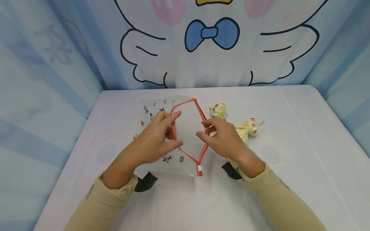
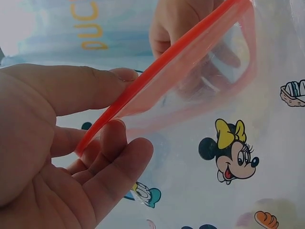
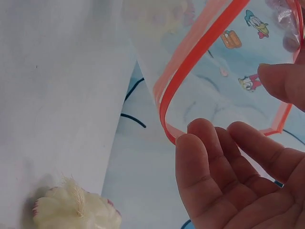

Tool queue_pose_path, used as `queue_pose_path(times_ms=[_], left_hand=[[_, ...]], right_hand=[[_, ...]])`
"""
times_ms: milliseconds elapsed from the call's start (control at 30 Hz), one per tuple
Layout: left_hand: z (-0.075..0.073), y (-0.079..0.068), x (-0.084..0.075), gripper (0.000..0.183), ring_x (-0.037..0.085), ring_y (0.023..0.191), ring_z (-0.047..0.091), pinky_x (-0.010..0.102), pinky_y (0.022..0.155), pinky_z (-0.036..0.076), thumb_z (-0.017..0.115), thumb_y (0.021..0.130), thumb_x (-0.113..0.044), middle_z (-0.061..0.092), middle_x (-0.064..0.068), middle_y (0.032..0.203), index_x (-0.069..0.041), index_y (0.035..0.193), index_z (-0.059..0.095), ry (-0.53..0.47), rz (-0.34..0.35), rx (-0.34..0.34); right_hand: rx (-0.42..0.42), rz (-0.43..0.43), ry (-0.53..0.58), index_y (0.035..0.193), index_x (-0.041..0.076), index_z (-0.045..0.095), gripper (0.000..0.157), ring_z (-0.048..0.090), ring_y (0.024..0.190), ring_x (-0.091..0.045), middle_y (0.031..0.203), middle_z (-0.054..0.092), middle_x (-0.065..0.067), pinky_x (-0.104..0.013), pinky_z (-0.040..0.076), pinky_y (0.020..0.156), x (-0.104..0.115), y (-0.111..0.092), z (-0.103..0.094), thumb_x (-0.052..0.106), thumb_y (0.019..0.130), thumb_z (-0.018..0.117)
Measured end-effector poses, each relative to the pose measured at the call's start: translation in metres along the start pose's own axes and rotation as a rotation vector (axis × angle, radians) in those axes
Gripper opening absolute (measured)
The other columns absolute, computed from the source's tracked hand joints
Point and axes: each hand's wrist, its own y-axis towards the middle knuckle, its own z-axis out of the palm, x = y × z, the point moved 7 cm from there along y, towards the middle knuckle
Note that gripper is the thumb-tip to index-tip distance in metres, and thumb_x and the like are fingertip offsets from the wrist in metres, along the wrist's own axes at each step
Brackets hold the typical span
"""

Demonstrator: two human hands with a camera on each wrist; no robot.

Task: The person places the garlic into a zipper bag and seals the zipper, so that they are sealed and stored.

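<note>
A clear zip bag (image 1: 185,160) printed with small cartoon figures lies in front of me, its red edge (image 1: 199,109) spread into a wide loop. My left hand (image 1: 154,138) holds the left side of the edge. In the left wrist view, that red edge (image 2: 157,71) runs between thumb and fingers. My right hand (image 1: 224,138) touches the opposite side with loosely bent fingers. In the right wrist view, the fingertips (image 3: 193,148) meet the red rim, and the thumb stands apart from them. A white slider (image 1: 199,167) sits at the near end of the edge.
Pale yellow garlic-like bulbs (image 1: 250,126) with reddish marks lie beside and partly behind my right hand. A white cloth covers the table (image 1: 303,179). Behind it hangs a curtain (image 1: 251,61) with a blue bow. Black straps (image 1: 145,182) stick out at both wrists.
</note>
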Motion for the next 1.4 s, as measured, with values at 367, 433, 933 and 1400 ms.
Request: queue_pose_path(times_ms=[367,433,933,1400], left_hand=[[-0.001,0.001,0.0,0.08,0.014,0.088,0.057,0.036,0.079,0.055,0.082,0.084,-0.008,0.048,0.009,0.11,0.003,0.15,0.04,-0.02,0.01,-0.005],[-0.001,0.001,0.0,0.08,0.014,0.088,0.057,0.034,0.078,0.055,0.082,0.084,-0.008,0.048,0.009,0.11,0.003,0.15,0.041,-0.016,0.005,-0.007],[0.001,0.001,0.005,0.082,0.012,0.089,0.057,0.028,0.077,0.053,0.082,0.084,-0.011,0.048,0.009,0.116,0.001,0.152,0.038,-0.013,-0.033,0.011],[0.001,-0.002,0.008,0.083,0.014,0.091,0.057,0.029,0.077,0.054,0.083,0.084,-0.012,0.047,0.01,0.121,-0.001,0.153,0.038,-0.014,-0.063,0.013]], right_hand=[[0.026,-0.041,0.002,0.123,0.003,0.067,0.041,0.066,0.096,-0.019,0.111,0.067,-0.005,-0.038,0.057,0.079,0.001,-0.002,-0.005,0.025,0.089,0.076],[0.037,-0.058,0.002,0.125,0.003,0.066,0.043,0.066,0.097,-0.019,0.116,0.066,-0.007,-0.04,0.057,0.081,0.0,-0.003,-0.006,0.024,0.089,0.077],[0.089,-0.013,-0.032,0.131,0.002,0.062,0.048,0.064,0.105,-0.027,0.125,0.063,-0.011,-0.047,0.054,0.087,-0.02,-0.022,-0.026,0.018,0.088,0.078],[0.123,0.027,-0.107,0.135,0.002,0.058,0.056,0.06,0.109,-0.031,0.131,0.059,-0.015,-0.052,0.053,0.087,-0.051,-0.058,-0.043,0.023,0.088,0.08]])
